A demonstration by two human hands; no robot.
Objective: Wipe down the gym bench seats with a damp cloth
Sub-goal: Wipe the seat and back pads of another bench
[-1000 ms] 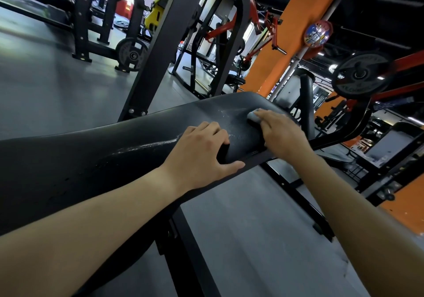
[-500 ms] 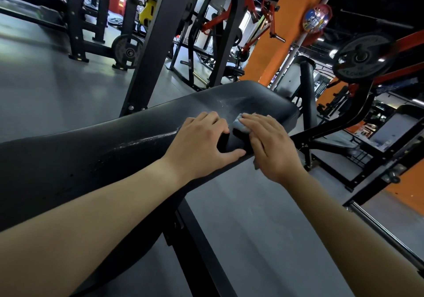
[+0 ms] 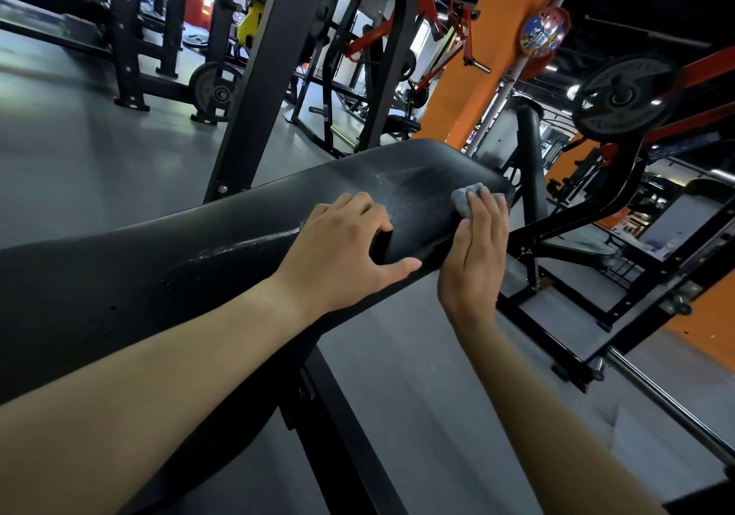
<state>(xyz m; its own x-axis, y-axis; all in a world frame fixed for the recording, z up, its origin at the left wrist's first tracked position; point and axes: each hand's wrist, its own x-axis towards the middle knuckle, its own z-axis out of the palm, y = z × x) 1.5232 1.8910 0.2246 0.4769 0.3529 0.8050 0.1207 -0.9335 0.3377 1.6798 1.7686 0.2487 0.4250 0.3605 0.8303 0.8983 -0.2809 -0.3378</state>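
Note:
A long black padded bench seat [image 3: 199, 268] runs from lower left to upper right, with wet streaks on its far half. My left hand [image 3: 342, 248] grips its near edge, bent fingers on top and thumb along the side. My right hand [image 3: 475, 252] presses a small blue-grey cloth [image 3: 466, 196] against the pad's near side close to the far end, fingers straight. Most of the cloth is hidden under those fingers.
A black steel upright [image 3: 258, 89] rises just behind the bench. Under the pad stands the bench's black support leg [image 3: 338, 435]. To the right are a weight plate [image 3: 624, 97] on a red-armed machine, an orange pillar [image 3: 473, 77] and a low black frame [image 3: 596, 315].
My right hand slid the cloth from beside my left hand out toward the pad's far end, along the near edge. My left hand stayed in place.

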